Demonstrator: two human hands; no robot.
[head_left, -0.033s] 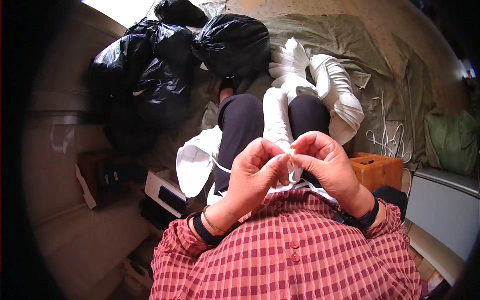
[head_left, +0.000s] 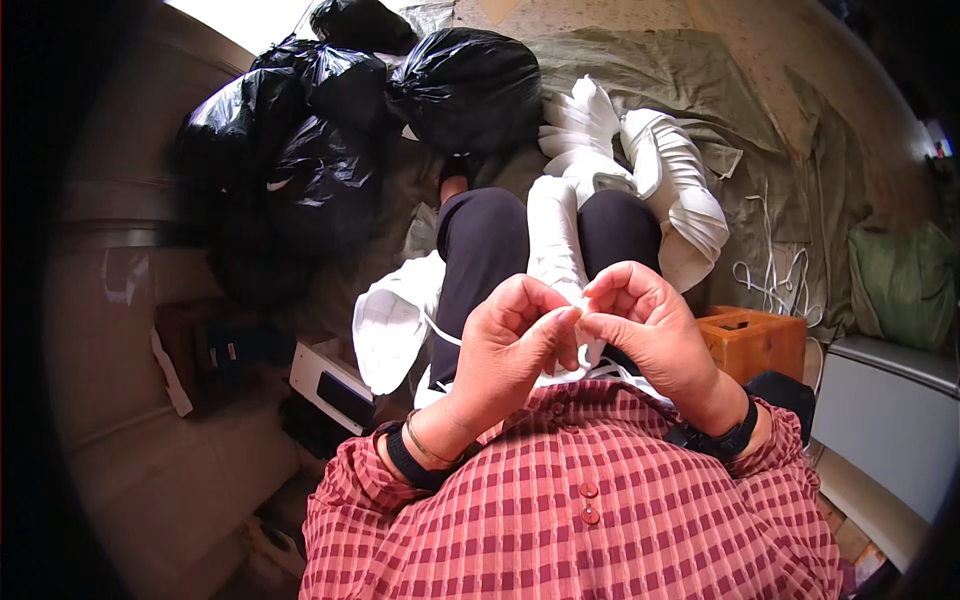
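Note:
Above my lap, my left hand point(head_left: 522, 335) and my right hand point(head_left: 652, 325) meet, each with thumb and forefinger pinched. A tiny white bit shows between the fingertips, too small to name. Just beyond them a long roll of white layered pieces point(head_left: 553, 235), fabric-like, lies between my thighs. White cord point(head_left: 443, 333) runs beside my left hand, and more white strands lie under both hands, partly hidden. By my left thigh hangs a white curved piece point(head_left: 390, 325). Stacks of similar white pieces point(head_left: 682, 195) rest past my right knee.
Several black plastic bags point(head_left: 465, 90) are piled at the far left on a greenish cloth point(head_left: 650, 65). To my right stand a wooden stool point(head_left: 755, 342) and a grey box point(head_left: 885, 400), with tangled white cord point(head_left: 775, 285) behind. A white box point(head_left: 332, 385) sits at left.

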